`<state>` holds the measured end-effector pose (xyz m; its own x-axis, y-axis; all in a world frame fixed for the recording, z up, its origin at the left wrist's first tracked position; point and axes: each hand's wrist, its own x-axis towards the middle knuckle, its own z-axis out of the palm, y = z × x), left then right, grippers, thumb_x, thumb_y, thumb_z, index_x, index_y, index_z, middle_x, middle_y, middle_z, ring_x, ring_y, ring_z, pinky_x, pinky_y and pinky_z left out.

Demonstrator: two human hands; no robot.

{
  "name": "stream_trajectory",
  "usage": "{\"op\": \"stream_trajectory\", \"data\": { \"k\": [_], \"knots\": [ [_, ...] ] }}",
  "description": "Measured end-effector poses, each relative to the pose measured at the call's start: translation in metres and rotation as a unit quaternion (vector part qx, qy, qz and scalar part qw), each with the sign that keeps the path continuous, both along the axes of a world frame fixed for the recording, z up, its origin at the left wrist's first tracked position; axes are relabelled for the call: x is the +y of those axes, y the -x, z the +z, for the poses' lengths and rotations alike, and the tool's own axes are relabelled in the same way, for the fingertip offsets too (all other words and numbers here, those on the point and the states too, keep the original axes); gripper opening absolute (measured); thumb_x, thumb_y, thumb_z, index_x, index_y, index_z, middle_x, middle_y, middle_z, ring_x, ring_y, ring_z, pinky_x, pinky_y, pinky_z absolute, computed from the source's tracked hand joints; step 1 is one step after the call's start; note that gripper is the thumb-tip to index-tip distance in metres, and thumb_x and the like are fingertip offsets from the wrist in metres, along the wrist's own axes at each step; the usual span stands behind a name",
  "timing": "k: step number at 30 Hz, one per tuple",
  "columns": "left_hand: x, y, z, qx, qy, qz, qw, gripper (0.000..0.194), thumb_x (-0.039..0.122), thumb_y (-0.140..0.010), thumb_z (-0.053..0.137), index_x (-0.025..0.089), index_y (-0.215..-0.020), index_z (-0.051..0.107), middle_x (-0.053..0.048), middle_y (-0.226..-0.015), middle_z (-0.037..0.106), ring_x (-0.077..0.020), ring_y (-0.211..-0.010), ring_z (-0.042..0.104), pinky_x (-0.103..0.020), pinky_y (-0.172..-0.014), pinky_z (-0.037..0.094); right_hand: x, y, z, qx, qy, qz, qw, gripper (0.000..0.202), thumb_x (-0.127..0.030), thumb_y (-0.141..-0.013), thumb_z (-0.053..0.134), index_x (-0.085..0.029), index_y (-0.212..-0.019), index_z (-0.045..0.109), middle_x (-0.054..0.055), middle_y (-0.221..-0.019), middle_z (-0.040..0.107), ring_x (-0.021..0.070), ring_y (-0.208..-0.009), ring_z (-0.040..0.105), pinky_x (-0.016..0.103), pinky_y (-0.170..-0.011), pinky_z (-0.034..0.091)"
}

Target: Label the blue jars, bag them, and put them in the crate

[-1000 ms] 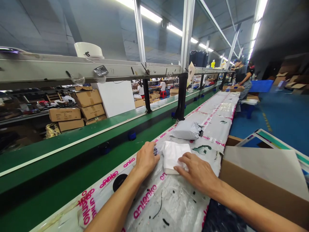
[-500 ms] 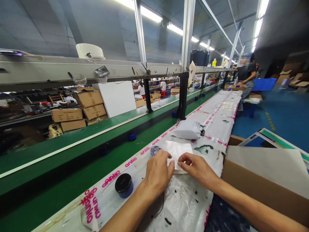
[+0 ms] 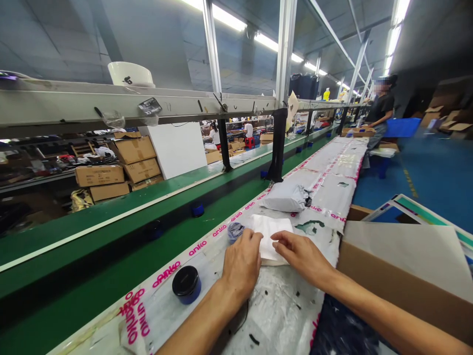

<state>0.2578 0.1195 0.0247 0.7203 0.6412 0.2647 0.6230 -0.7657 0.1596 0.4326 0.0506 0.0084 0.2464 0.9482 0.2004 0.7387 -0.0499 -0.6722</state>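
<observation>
A stack of thin white sheets or bags (image 3: pixel 271 229) lies flat on the plastic-covered bench. At its left edge is my left hand (image 3: pixel 242 261), fingers curled and pressed together, seemingly pinching the edge; the fingertips are partly hidden. My right hand (image 3: pixel 305 256) rests over the right side of the stack with fingers bent and the thumb a little apart, nothing visible between them. Just beyond my left hand sits a small round item in crinkled clear wrap (image 3: pixel 235 231). A round blue jar with a black lid (image 3: pixel 186 284) stands left of my left forearm.
A grey-white plastic package (image 3: pixel 284 197) lies behind the stack. Left of the bench runs a green conveyor (image 3: pixel 148 266) carrying blue jars. An open cardboard box (image 3: pixel 399 266) stands at the right. Farther off, a person (image 3: pixel 380 108) stands beside the bench.
My left thumb has drawn in against the fingers at the stack's edge. My right hand has shifted only slightly over the stack. The whole view has moved a little.
</observation>
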Motion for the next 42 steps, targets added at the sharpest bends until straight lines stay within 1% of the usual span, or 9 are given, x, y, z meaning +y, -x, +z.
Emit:
{"op": "stream_trajectory", "data": {
  "k": [2, 5, 10, 16, 22, 29, 35, 38, 42],
  "knots": [
    [-0.001, -0.002, 0.003, 0.007, -0.002, -0.014, 1.000, 0.052, 0.006, -0.086, 0.052, 0.023, -0.135, 0.046, -0.008, -0.134, 0.054, -0.0250, -0.108, 0.064, -0.037, -0.080, 0.056, 0.000, 0.004, 0.000, -0.057, 0.018, -0.010, 0.998, 0.030, -0.032, -0.089, 0.054, -0.021, -0.115, 0.065, 0.004, -0.095, 0.072, 0.0235, -0.084, 0.066, 0.033, -0.071, 0.042],
    [0.002, -0.003, 0.005, 0.023, 0.008, -0.037, 0.999, 0.047, 0.009, -0.087, 0.053, 0.023, -0.131, 0.050, -0.007, -0.132, 0.056, -0.0250, -0.106, 0.065, -0.037, -0.082, 0.056, -0.001, 0.010, -0.001, -0.102, 0.037, -0.014, 0.994, 0.035, -0.029, -0.085, 0.062, -0.021, -0.119, 0.063, 0.004, -0.104, 0.070, 0.0232, -0.088, 0.066, 0.033, -0.074, 0.041],
    [0.005, 0.003, 0.001, 0.022, 0.021, -0.042, 0.999, 0.030, 0.012, -0.089, 0.054, 0.024, -0.116, 0.057, -0.003, -0.120, 0.062, -0.0235, -0.101, 0.067, -0.036, -0.081, 0.056, -0.003, 0.015, -0.003, -0.132, 0.033, 0.001, 0.991, 0.027, -0.029, -0.087, 0.063, -0.022, -0.112, 0.066, 0.005, -0.103, 0.069, 0.0228, -0.089, 0.066, 0.031, -0.074, 0.041],
    [0.002, 0.010, 0.000, 0.004, 0.030, -0.022, 0.999, 0.038, 0.014, -0.085, 0.060, 0.021, -0.121, 0.051, -0.005, -0.119, 0.063, -0.0249, -0.100, 0.067, -0.038, -0.080, 0.055, 0.000, 0.019, -0.001, -0.152, 0.005, 0.034, 0.988, 0.021, -0.025, -0.092, 0.052, -0.024, -0.097, 0.072, 0.004, -0.097, 0.069, 0.0218, -0.086, 0.066, 0.031, -0.071, 0.039],
    [0.004, 0.010, 0.000, -0.006, 0.036, -0.031, 0.999, 0.044, 0.018, -0.084, 0.065, 0.022, -0.125, 0.051, -0.004, -0.125, 0.061, -0.0247, -0.099, 0.067, -0.038, -0.080, 0.055, 0.010, 0.011, -0.001, 0.021, 0.013, 0.038, 0.999, 0.016, -0.030, -0.082, 0.057, -0.021, -0.084, 0.071, 0.004, -0.085, 0.072, 0.0209, -0.080, 0.064, 0.030, -0.069, 0.041],
    [0.004, 0.011, -0.003, -0.004, 0.048, -0.035, 0.998, 0.056, 0.024, -0.087, 0.064, 0.019, -0.139, 0.042, -0.007, -0.124, 0.067, -0.0272, -0.106, 0.067, -0.040, -0.086, 0.054, 0.011, 0.001, 0.001, 0.223, 0.007, 0.058, 0.973, 0.029, -0.047, -0.078, 0.059, -0.018, -0.077, 0.062, -0.001, -0.068, 0.059, 0.0138, -0.060, 0.048, 0.026, -0.056, 0.034],
    [0.002, 0.009, 0.000, 0.014, 0.038, -0.043, 0.998, 0.047, 0.024, -0.087, 0.062, 0.018, -0.131, 0.048, -0.008, -0.118, 0.067, -0.0274, -0.100, 0.068, -0.040, -0.080, 0.055, 0.003, -0.004, 0.005, 0.312, 0.043, 0.048, 0.948, 0.037, -0.055, -0.074, 0.065, -0.019, -0.080, 0.059, -0.004, -0.061, 0.051, 0.0105, -0.052, 0.038, 0.024, -0.049, 0.025],
    [0.001, 0.006, 0.001, 0.017, 0.028, -0.049, 0.998, 0.034, 0.026, -0.087, 0.060, 0.022, -0.120, 0.053, -0.005, -0.112, 0.067, -0.0249, -0.093, 0.068, -0.036, -0.075, 0.054, 0.004, -0.006, 0.003, 0.325, 0.065, 0.048, 0.942, 0.034, -0.051, -0.073, 0.067, -0.018, -0.080, 0.060, -0.004, -0.059, 0.053, 0.0095, -0.049, 0.037, 0.023, -0.048, 0.024],
    [0.000, 0.002, 0.001, 0.008, -0.003, -0.055, 0.998, 0.038, 0.031, -0.086, 0.063, 0.023, -0.121, 0.050, -0.005, -0.120, 0.062, -0.0230, -0.096, 0.065, -0.034, -0.076, 0.053, 0.007, -0.004, 0.003, 0.326, 0.077, 0.031, 0.942, 0.027, -0.044, -0.073, 0.064, -0.018, -0.080, 0.060, -0.004, -0.057, 0.055, 0.0095, -0.048, 0.040, 0.023, -0.047, 0.025]
  ]
}}
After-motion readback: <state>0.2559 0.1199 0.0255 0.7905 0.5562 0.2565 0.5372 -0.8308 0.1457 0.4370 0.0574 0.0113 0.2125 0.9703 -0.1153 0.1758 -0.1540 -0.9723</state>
